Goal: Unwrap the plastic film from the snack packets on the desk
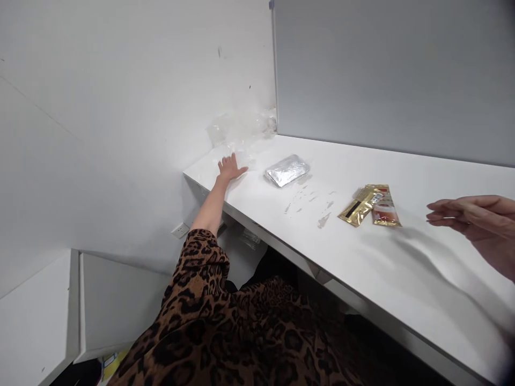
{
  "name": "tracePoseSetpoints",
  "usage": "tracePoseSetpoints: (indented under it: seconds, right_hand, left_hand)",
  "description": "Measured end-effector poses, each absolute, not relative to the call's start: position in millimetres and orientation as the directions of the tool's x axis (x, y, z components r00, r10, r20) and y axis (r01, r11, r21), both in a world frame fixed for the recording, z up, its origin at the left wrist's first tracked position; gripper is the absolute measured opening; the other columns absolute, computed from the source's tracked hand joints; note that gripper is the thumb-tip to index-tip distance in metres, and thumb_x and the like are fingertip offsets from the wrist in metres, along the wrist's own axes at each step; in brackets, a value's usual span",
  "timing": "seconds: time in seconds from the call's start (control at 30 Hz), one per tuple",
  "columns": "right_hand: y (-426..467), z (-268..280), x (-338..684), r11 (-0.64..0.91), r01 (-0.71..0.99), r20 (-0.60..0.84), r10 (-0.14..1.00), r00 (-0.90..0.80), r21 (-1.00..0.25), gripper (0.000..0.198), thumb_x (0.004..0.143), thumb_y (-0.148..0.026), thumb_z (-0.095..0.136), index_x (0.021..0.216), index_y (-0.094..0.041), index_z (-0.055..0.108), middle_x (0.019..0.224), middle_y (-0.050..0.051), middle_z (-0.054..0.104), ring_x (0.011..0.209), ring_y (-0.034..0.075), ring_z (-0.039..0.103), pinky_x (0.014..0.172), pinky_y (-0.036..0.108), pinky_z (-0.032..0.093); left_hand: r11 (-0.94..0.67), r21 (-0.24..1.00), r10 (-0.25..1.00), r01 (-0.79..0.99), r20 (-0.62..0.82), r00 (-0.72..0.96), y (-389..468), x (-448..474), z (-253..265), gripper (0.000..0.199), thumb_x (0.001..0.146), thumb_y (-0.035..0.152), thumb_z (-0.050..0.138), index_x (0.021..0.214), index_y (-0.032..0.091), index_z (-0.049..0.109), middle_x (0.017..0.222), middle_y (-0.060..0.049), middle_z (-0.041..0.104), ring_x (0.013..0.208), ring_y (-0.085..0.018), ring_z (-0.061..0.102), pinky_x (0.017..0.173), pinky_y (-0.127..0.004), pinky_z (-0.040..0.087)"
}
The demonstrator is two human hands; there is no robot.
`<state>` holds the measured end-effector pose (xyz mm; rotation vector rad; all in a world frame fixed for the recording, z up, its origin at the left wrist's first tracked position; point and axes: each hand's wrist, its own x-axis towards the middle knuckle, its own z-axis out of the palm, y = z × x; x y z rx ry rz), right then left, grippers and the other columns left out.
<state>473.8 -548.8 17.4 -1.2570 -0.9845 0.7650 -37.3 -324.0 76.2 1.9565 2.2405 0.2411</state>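
Observation:
My left hand (229, 168) reaches to the far left end of the white desk, palm down with its fingers spread, at the edge of a crumpled clear plastic wrapping (229, 131). To its right lies a flat silver foil packet (287, 170). Over the right part of the desk, my right hand (477, 217) is raised with its fingers stretched out and nothing visible in them. Nearest to it are two small sachets: a gold sachet (358, 208) partly overlaps a red and gold sachet (386, 209).
The white desk (422, 279) runs along a grey partition (394, 75) and meets a white wall (120, 80) at the left. Grey worn patches (324, 220) mark its surface. A wall socket (180, 230) sits below the desk. White cabinet-like panels (116, 300) stand at lower left.

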Motion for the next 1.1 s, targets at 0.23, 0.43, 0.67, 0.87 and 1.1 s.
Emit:
tracePoseSetpoints:
  seconds: [0.23, 0.43, 0.67, 0.87, 1.1]
  right_hand:
    - [-551.5, 6.7, 481.0, 0.114, 0.033, 0.118, 0.934, 0.337, -0.993, 0.033, 0.062, -0.054, 0.094, 0.081, -0.029, 0.083, 0.100, 0.014, 0.076, 0.084, 0.031, 0.072, 0.097, 0.062, 0.055]
    - [-548.8, -0.4, 451.6, 0.068, 0.248, 0.147, 0.938, 0.315, -0.966, 0.056, 0.066, -0.063, 0.092, 0.106, -0.027, 0.078, 0.110, 0.009, 0.074, 0.100, 0.028, 0.067, 0.097, 0.050, 0.053]
    - [-543.3, -11.5, 442.3, 0.151, 0.671, 0.299, 0.948, 0.109, -0.726, 0.064, 0.090, -0.073, 0.062, 0.133, -0.026, 0.067, 0.143, 0.016, 0.064, 0.131, 0.039, 0.058, 0.107, 0.057, 0.050]
    - [-520.7, -28.5, 409.0, 0.435, 0.876, 0.432, 0.845, -0.316, -0.210, 0.053, 0.105, -0.062, 0.045, 0.142, -0.029, 0.064, 0.158, 0.013, 0.054, 0.149, 0.038, 0.042, 0.120, 0.059, 0.035]
    - [-524.7, -23.1, 430.0, 0.198, 0.964, 0.391, 0.913, -0.115, -0.179, 0.048, 0.107, -0.046, 0.039, 0.090, -0.019, 0.074, 0.119, 0.019, 0.073, 0.138, 0.043, 0.050, 0.112, 0.065, 0.035]
  left_hand:
    - [0.223, 0.243, 0.926, 0.944, 0.250, -0.283, -338.1, -7.5, 45.6, 0.078, 0.109, 0.049, 0.033, 0.170, 0.007, 0.011, 0.181, -0.021, 0.011, 0.167, -0.034, 0.013, 0.131, -0.053, 0.013]
    - [-0.247, 0.110, 0.942, 0.963, 0.262, 0.211, -355.7, 76.2, 37.8, 0.082, 0.104, 0.066, 0.038, 0.169, 0.017, 0.028, 0.178, -0.017, 0.024, 0.165, -0.034, 0.016, 0.131, -0.049, 0.010]
    - [-0.192, 0.113, 0.974, 0.975, -0.098, 0.203, -344.7, 127.6, 34.2, 0.098, 0.089, 0.070, 0.057, 0.168, 0.020, 0.028, 0.158, -0.026, 0.047, 0.147, -0.044, 0.043, 0.119, -0.054, 0.032]
    - [-0.362, 0.106, 0.926, 0.926, -0.073, 0.371, -388.2, 176.9, 31.8, 0.092, 0.089, 0.068, 0.058, 0.165, 0.021, 0.034, 0.152, -0.024, 0.052, 0.142, -0.044, 0.045, 0.117, -0.054, 0.032]
    - [-0.322, 0.504, 0.910, 0.801, -0.069, 0.409, -413.2, 211.6, 37.9, 0.095, 0.088, 0.068, 0.065, 0.165, 0.021, 0.034, 0.158, -0.023, 0.050, 0.152, -0.045, 0.041, 0.123, -0.056, 0.028]
